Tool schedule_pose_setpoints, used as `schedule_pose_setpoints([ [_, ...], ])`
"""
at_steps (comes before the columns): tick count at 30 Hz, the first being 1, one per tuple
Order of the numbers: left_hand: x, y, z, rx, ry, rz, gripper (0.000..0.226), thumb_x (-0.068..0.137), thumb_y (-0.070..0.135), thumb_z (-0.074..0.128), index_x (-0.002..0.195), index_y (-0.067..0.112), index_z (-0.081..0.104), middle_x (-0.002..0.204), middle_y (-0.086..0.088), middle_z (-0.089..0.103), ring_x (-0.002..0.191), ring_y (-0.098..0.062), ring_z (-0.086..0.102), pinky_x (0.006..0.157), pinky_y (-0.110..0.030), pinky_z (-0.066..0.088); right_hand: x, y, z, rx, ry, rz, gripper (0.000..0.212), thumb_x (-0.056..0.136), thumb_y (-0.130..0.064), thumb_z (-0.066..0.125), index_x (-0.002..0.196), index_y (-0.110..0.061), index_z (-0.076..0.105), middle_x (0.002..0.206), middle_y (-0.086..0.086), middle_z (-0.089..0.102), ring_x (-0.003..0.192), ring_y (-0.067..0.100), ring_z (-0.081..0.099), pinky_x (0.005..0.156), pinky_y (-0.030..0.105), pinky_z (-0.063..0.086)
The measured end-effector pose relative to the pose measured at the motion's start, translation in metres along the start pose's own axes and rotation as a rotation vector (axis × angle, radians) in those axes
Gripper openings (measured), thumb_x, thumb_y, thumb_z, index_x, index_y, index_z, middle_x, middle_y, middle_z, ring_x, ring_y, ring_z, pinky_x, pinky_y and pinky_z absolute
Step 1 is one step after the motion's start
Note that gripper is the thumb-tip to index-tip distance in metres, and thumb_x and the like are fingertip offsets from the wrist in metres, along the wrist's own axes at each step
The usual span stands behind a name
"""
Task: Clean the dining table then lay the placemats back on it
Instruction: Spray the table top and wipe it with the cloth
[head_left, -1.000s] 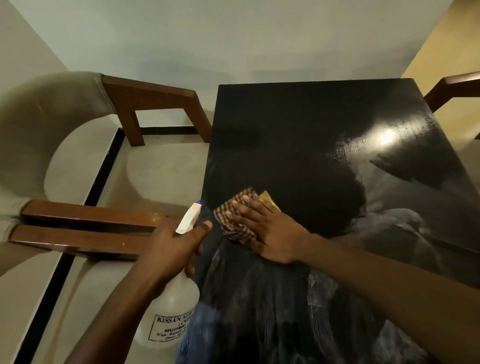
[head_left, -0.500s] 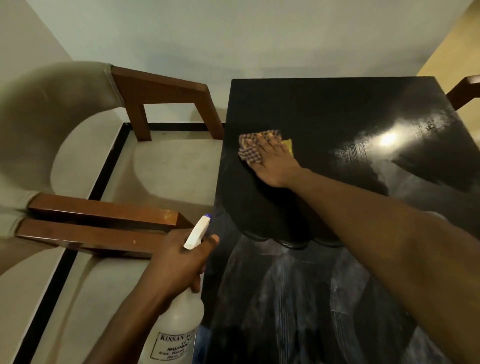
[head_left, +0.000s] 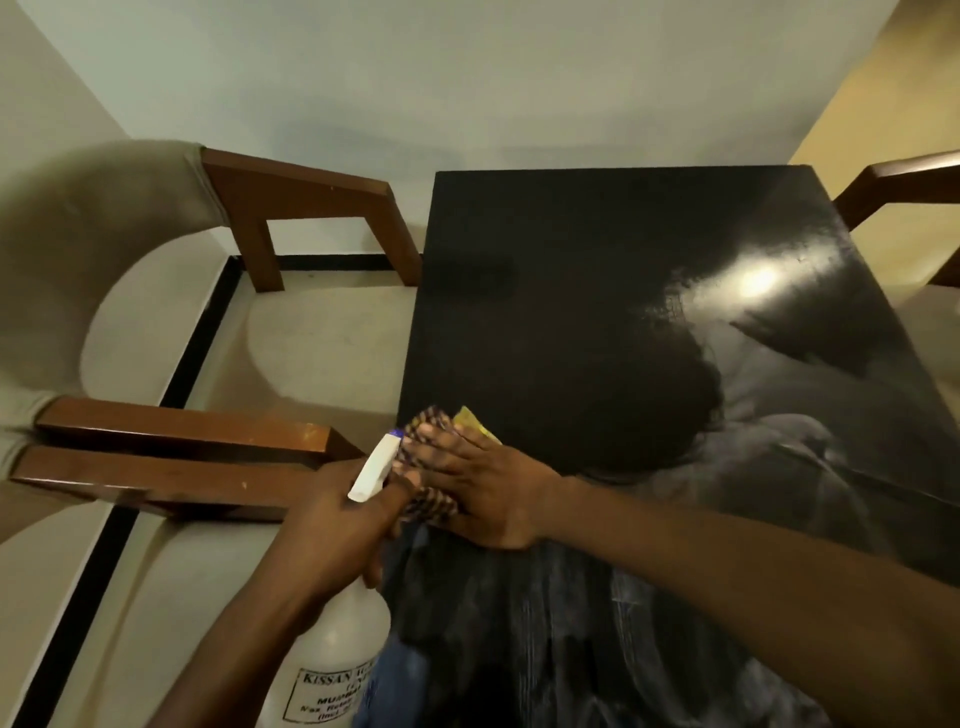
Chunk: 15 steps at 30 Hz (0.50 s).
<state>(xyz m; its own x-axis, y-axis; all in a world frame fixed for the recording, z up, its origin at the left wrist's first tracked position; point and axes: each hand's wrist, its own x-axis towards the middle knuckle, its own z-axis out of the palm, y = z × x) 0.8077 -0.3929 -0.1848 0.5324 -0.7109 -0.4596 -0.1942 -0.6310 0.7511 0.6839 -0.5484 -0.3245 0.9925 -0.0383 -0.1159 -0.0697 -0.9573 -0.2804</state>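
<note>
A glossy black dining table (head_left: 597, 291) fills the middle and right of the head view, with wet streaks on its near half. My right hand (head_left: 483, 488) lies flat with straight fingers on a checked cloth (head_left: 431, 506) with a yellow corner, pressing it onto the table near the left edge. Just left of it, off the table's edge, my left hand (head_left: 337, 530) grips the neck of a white spray bottle (head_left: 332, 660), whose white nozzle points up toward the cloth. No placemats are in view.
A wooden armchair (head_left: 291, 202) with beige upholstery stands close to the table's left side, its arms reaching toward the table. Another wooden chair arm (head_left: 904, 182) shows at the far right. A white wall lies beyond the table's far edge.
My right hand has pulled the cloth back from the far left part of the table to the near left edge, beside the bottle. The left hand with the bottle stayed about in place.
</note>
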Motion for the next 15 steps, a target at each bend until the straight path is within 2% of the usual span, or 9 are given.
schedule_pose_setpoints([
  [2,-0.002,0.004,0.009,0.008,-0.028,0.021,0.026,0.102,0.031,0.065,0.086,0.011,0.068,0.066,-0.009,0.070,0.039,-0.013,0.056,0.046,-0.024,0.049,-0.039,0.006,0.006,-0.007,0.009,0.022,0.070,0.106,-0.051,0.040,0.166,-0.026,0.016,0.174,0.003,0.006,0.161,0.021,-0.007,0.130,0.042,-0.006],
  [6,-0.005,0.014,0.030,-0.006,-0.086,0.031,0.029,0.099,0.029,0.070,0.081,0.007,0.065,0.061,-0.005,0.066,0.042,-0.013,0.056,0.050,-0.028,0.052,-0.111,0.035,-0.002,-0.002,-0.004,0.176,0.073,0.103,-0.049,0.040,0.167,-0.030,0.011,0.174,-0.003,0.001,0.160,0.017,-0.012,0.129,0.040,-0.009],
  [10,-0.011,0.021,0.050,0.003,-0.159,0.045,0.032,0.100,0.030,0.068,0.076,0.008,0.064,0.057,-0.002,0.064,0.042,-0.013,0.056,0.052,-0.028,0.054,-0.168,0.092,-0.017,0.052,0.011,0.459,0.073,0.100,-0.064,0.021,0.163,-0.039,-0.005,0.173,-0.007,-0.008,0.158,0.013,-0.017,0.129,0.041,-0.009],
  [13,-0.015,0.027,0.061,0.020,-0.189,0.074,0.033,0.100,0.032,0.067,0.077,0.009,0.065,0.059,-0.004,0.067,0.042,-0.011,0.057,0.052,-0.025,0.052,-0.165,0.134,-0.031,0.103,0.048,0.680,0.078,0.096,-0.076,0.010,0.163,-0.040,-0.008,0.174,-0.005,-0.007,0.159,0.016,-0.015,0.130,0.047,-0.002],
  [15,-0.017,0.031,0.068,0.029,-0.202,0.099,0.034,0.100,0.035,0.066,0.080,0.007,0.066,0.067,-0.013,0.071,0.043,-0.013,0.059,0.052,-0.025,0.053,-0.138,0.153,-0.037,0.131,0.047,0.788,0.075,0.102,-0.069,0.019,0.166,-0.035,-0.003,0.174,-0.005,-0.009,0.159,0.019,-0.014,0.129,0.045,-0.006],
])
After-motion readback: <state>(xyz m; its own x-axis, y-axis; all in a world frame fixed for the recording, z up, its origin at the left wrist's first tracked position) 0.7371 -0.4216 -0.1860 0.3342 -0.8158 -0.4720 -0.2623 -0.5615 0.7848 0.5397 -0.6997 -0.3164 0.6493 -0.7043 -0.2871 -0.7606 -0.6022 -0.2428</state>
